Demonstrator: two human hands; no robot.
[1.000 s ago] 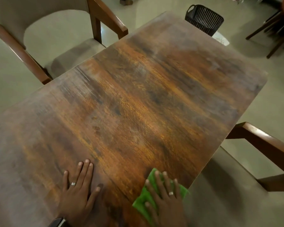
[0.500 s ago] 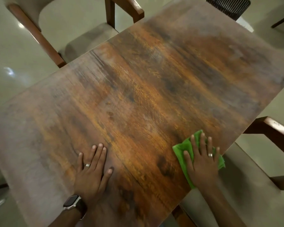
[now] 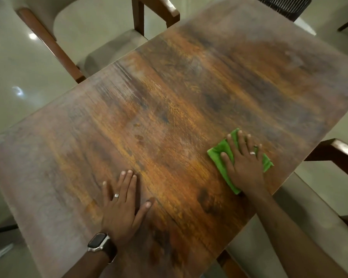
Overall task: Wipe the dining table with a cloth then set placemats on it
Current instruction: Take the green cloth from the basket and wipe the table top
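There is only one view, from a camera on the person's head. It looks forward and steeply down on the dining table (image 3: 169, 117), close enough that the wooden top fills most of the frame. The table runs diagonally, from the lower left to the upper right. The wide lens bends the edges. Both forearms enter from the bottom edge. Chairs (image 3: 109, 49) and pale floor (image 3: 18, 67) show only at the borders
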